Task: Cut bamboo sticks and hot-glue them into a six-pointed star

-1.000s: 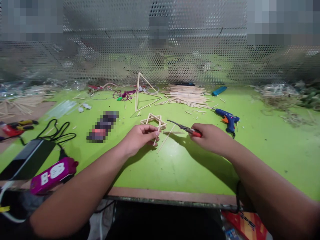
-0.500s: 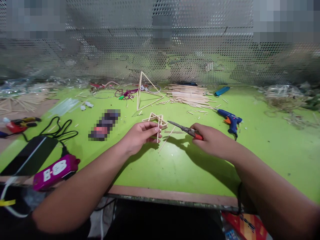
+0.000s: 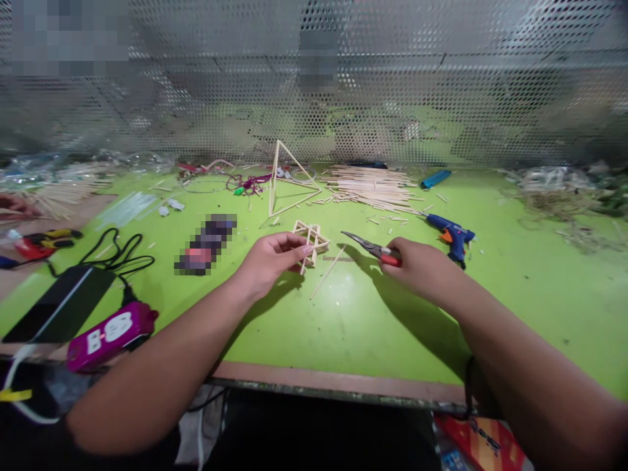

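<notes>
My left hand is closed around the near side of a small frame of thin wooden sticks, with thumb and fingers pinching it just above the table. My right hand grips a pair of red-handled snips. The snips' blades point left toward the frame and stand apart from it. Between the hands, a single loose wooden stick lies slanted on the green table. Behind my left hand stands a larger triangular stick frame.
A pile of sticks lies at the back. To the right is a blue glue gun. On the left are a black phone, a magenta power strip and cables. Another person's hand shows at far left. A perforated metal screen stands behind.
My left hand has shifted slightly left and the small frame has turned and tilted in it. The snips have drawn back a little to the right. Another person's hand has appeared at far left.
</notes>
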Demonstrator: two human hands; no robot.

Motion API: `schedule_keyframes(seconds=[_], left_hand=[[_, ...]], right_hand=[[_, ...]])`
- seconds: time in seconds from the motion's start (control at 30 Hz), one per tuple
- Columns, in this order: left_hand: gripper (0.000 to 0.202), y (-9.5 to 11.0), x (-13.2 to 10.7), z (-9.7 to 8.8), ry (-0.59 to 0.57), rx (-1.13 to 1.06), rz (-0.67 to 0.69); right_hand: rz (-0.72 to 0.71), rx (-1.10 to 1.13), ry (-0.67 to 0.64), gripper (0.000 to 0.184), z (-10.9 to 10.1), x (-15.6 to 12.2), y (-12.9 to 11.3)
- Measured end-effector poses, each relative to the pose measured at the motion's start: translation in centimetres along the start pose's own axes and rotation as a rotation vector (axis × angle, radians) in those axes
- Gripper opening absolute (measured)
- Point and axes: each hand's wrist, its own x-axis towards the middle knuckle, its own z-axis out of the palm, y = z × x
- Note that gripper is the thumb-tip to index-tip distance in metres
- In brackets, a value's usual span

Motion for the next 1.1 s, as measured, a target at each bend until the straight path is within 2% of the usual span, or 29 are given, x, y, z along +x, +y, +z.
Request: schedule_keyframes(seconds=[0.13,0.2,0.27,0.37,0.47,0.57,0.67,0.8,0.9,0.97,1.03,1.1], left_hand=[[0.019,0.4,0.1,-1.2,0.120,0.559,0.388],[0.019,0.3,0.3,-1.8,0.108,0.827,0.578],[0.022,0.1,0.6,-2.2,0.057,0.990,0.666],[0.025,-0.2,1.1,-2.3,0.011,1.055,0.633],[0.022,-0.4,1.3,-2.0,-0.030,1.010,0.547],[0.020,-0.2,1.5,-1.7,-0.053,0.950,0.520],[0.020,-0.2,1.5,-1.6,-0.050,0.916,0.521],[0.021,-0.3,1.4,-1.4,-0.048,0.849,0.514],[0.021,0.3,1.4,-1.9,-0.040,0.844,0.497],[0.024,1.1,1.4,-2.8,-0.061,0.880,0.441],[0.041,2.0,1.4,-4.2,-0.096,0.942,0.320],[0.038,2.8,1.5,-5.5,-0.107,1.042,0.240]], right_hand=[[0.024,-0.051,0.059,0.026,0.9,1.0,0.7],[0.012,-0.057,0.100,0.036,1.5,1.3,1.0],[-0.036,-0.067,0.160,0.040,1.8,1.5,1.3],[-0.202,-0.070,0.312,0.030,1.6,1.4,1.2],[-0.428,0.070,0.424,0.028,0.6,1.4,0.0],[-0.613,0.199,0.355,0.027,0.1,2.4,-2.4],[-0.732,0.226,0.290,0.025,0.7,4.2,-4.9],[-0.774,0.348,0.294,0.017,2.4,6.3,-7.0],[-0.778,0.379,0.314,0.018,3.3,6.9,-7.0],[-0.776,0.393,0.323,0.020,3.8,7.1,-6.5],[-0.767,0.401,0.325,0.022,4.1,7.4,-5.8],[-0.761,0.403,0.322,0.023,4.3,7.6,-5.4]])
